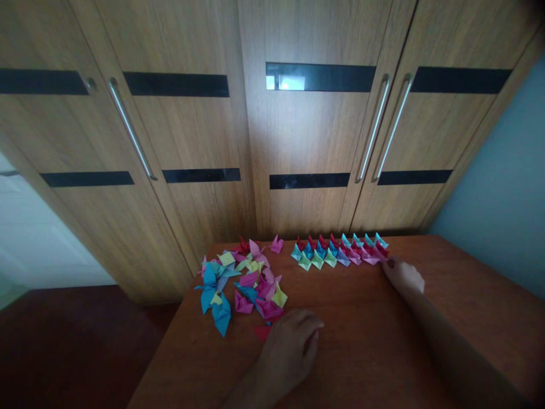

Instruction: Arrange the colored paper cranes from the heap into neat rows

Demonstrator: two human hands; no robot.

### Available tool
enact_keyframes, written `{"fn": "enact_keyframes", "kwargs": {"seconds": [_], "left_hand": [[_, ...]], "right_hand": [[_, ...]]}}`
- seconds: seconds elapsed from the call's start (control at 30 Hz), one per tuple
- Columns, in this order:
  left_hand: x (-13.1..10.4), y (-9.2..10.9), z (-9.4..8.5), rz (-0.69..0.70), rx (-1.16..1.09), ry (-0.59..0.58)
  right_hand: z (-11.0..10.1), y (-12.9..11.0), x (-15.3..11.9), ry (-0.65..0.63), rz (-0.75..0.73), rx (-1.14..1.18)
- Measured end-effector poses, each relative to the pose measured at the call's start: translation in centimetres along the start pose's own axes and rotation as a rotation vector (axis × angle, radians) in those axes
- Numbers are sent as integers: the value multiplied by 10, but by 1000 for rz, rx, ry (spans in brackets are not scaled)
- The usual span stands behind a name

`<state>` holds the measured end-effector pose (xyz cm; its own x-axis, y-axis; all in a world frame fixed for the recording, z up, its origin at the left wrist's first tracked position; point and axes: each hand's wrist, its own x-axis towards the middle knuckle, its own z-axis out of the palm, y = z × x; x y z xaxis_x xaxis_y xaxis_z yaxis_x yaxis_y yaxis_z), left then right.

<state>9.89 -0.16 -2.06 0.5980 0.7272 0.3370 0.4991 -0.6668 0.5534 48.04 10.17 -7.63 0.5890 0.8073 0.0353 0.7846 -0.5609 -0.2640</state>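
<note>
Neat rows of small folded paper cranes (330,258) in red, blue, green, purple and pink stand toward the back of the table. At their right end my right hand (402,275) pinches a pink paper crane (373,259), its fingertips partly hiding the paper. A loose heap of paper cranes (251,281) in blue, pink, magenta and yellow lies on the left. Just in front of that heap, my left hand (293,343) rests with its fingers loosely bent, thumb apart, holding nothing. It partly covers a red folded paper (261,332). One pink crane (276,245) sits alone between heap and rows.
The brown wooden table (353,335) backs onto a wooden wardrobe (306,136) with metal handles and black strips. A pale blue wall (502,187) rises on the right. Dark floor (85,346) shows to the left of the table.
</note>
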Motion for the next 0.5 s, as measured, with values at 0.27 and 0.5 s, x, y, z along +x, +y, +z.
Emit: {"fn": "enact_keyframes", "kwargs": {"seconds": [0.27, 0.5], "left_hand": [[1, 1, -2, -6, 19, -21], [1, 0, -2, -7, 11, -13]], "right_hand": [[1, 0, 1, -4, -1, 2], [5, 4, -3, 63, -8, 42]]}}
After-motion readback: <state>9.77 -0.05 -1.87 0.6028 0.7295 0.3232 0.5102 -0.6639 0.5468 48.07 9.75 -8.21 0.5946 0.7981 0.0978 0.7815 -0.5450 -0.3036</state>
